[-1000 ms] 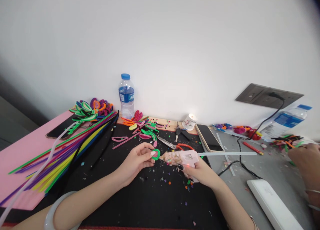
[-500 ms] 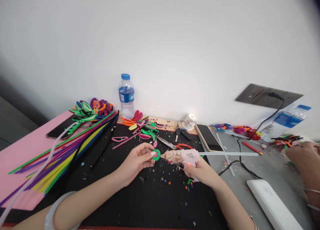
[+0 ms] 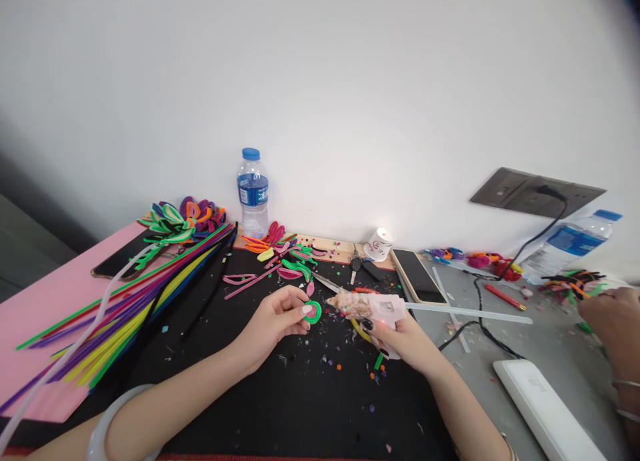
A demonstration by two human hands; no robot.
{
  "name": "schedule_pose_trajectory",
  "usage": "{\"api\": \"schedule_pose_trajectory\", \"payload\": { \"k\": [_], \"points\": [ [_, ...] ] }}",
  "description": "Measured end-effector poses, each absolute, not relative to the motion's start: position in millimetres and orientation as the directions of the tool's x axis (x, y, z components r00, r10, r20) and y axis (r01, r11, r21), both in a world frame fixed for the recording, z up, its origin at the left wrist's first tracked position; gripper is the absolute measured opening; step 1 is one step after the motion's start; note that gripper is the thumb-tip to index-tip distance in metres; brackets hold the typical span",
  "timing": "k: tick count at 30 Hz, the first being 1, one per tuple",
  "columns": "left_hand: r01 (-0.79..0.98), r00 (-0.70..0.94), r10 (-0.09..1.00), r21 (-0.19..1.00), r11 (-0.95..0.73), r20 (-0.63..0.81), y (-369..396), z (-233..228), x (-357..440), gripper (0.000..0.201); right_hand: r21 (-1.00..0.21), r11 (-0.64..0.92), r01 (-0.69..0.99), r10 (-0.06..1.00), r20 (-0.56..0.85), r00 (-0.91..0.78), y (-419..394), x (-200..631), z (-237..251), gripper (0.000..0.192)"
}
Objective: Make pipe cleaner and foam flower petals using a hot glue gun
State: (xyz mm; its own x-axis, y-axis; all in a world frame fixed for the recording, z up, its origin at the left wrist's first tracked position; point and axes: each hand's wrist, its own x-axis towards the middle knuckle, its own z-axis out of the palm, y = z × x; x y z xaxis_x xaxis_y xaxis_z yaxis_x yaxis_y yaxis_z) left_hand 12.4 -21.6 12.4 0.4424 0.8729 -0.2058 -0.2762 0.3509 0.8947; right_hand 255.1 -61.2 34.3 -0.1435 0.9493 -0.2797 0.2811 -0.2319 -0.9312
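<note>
Between the thumb and fingers of my left hand (image 3: 280, 314) is a small green coil with a pink centre (image 3: 313, 312), made of fuzzy pipe cleaner. My right hand (image 3: 395, 337) is wrapped round a pale pink hot glue gun (image 3: 373, 305) whose front part is crusted with lumpy residue. A long translucent glue stick (image 3: 470, 312) runs out of its back. The nozzle points left at the coil, with a small gap between them. Behind the gun lie scissors (image 3: 326, 283), partly hidden by it. Pink and green pipe-cleaner pieces (image 3: 295, 271) lie beyond my left hand.
Loose pipe cleaners (image 3: 135, 307) spread over a pink board at left. A water bottle (image 3: 253, 194), a paper cup (image 3: 379, 244) and a phone (image 3: 419, 276) stand or lie near the wall. At right are a black cord, a white power strip (image 3: 545, 407) and another person's hand (image 3: 613, 321).
My right hand has drawn the glue gun slightly to the right, widening the gap from the coil. My left hand stays nearly still. The other person's hand has shifted a little right.
</note>
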Motion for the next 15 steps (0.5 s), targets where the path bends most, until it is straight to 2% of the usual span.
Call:
{"api": "schedule_pose_trajectory", "payload": {
  "k": [2, 6, 9, 12, 15],
  "points": [
    [-0.258, 0.429, 0.885, 0.914, 0.314, -0.183, -21, 12, 12, 0.019, -0.946, -0.209, 0.248, 0.966, -0.239, -0.098, -60, 256, 33, 0.044],
    [-0.227, 0.424, 0.891, 0.933, 0.28, -0.164, -21, 11, 12, 0.018, -0.976, -0.078, 0.203, 0.996, -0.065, 0.068, -56, 262, 30, 0.041],
    [-0.213, 0.423, 0.892, 0.939, 0.269, -0.159, -21, 11, 11, 0.018, -0.939, -0.043, 0.341, 0.973, 0.037, 0.226, -53, 276, 31, 0.033],
    [-0.206, 0.428, 0.89, 0.941, 0.267, -0.159, -21, 12, 11, 0.018, -0.782, -0.121, 0.611, 0.919, 0.144, 0.367, -50, 295, 37, 0.03],
    [-0.201, 0.428, 0.889, 0.943, 0.266, -0.16, -21, 13, 11, 0.019, -0.579, -0.162, 0.799, 0.871, 0.297, 0.392, -46, 311, 46, 0.032]
  ]
}}
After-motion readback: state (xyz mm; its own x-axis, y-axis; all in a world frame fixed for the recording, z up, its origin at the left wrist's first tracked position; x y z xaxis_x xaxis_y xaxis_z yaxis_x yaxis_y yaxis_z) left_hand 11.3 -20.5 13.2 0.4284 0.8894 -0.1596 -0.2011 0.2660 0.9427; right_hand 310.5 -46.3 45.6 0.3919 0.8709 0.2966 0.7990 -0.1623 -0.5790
